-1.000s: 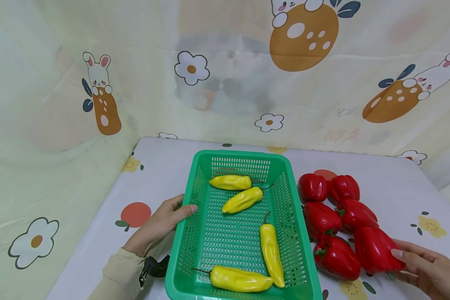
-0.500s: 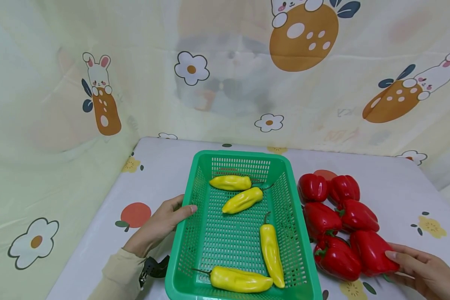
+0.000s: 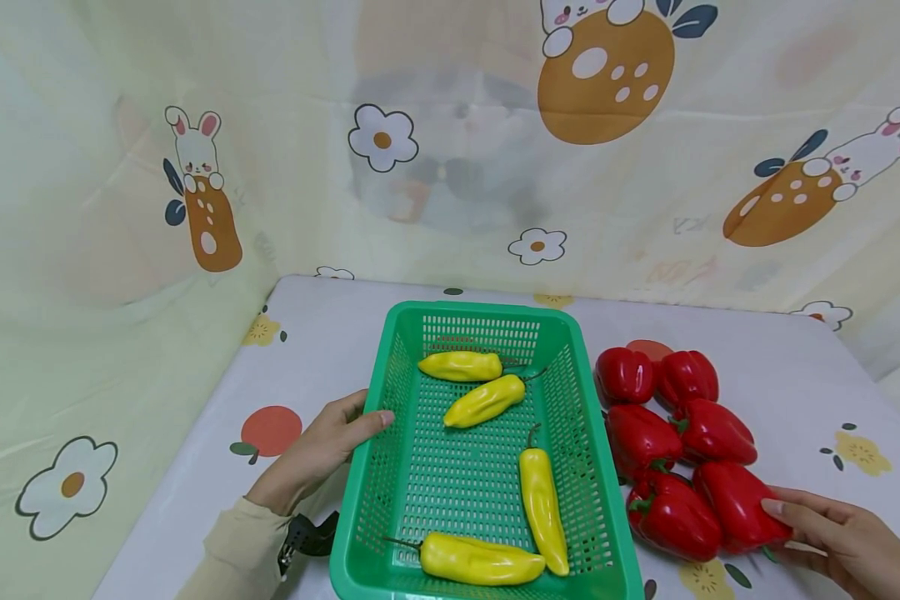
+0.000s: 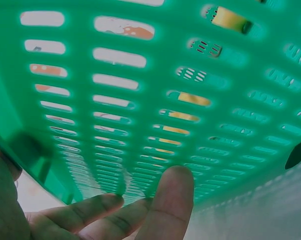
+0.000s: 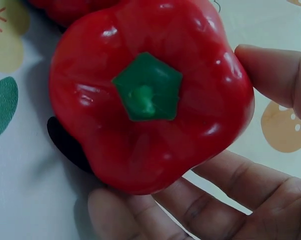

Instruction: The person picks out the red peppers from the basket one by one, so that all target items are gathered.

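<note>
A green plastic basket (image 3: 461,479) with slotted walls stands in the middle of the table. My left hand (image 3: 337,437) grips its left rim, thumb over the edge; the left wrist view shows the fingers (image 4: 110,215) against the slotted outside. Inside lie several yellow peppers (image 3: 487,400), spaced apart. To the right of the basket, several red bell peppers (image 3: 675,517) sit close together. My right hand (image 3: 843,533) holds the nearest right one, a red bell pepper (image 3: 738,507), thumb on one side and fingers underneath. Its green stem end (image 5: 148,87) faces the right wrist camera.
A white patterned cloth covers the table (image 3: 292,325). Pale curtains with rabbit prints hang as a wall (image 3: 450,200) behind it and on the left. A dark wrist strap (image 3: 311,533) on the left arm sits close to the basket's side.
My right hand has shifted left with the red bell pepper, bringing it down against the neighbouring peppers. The left hand and basket stay in place.
</note>
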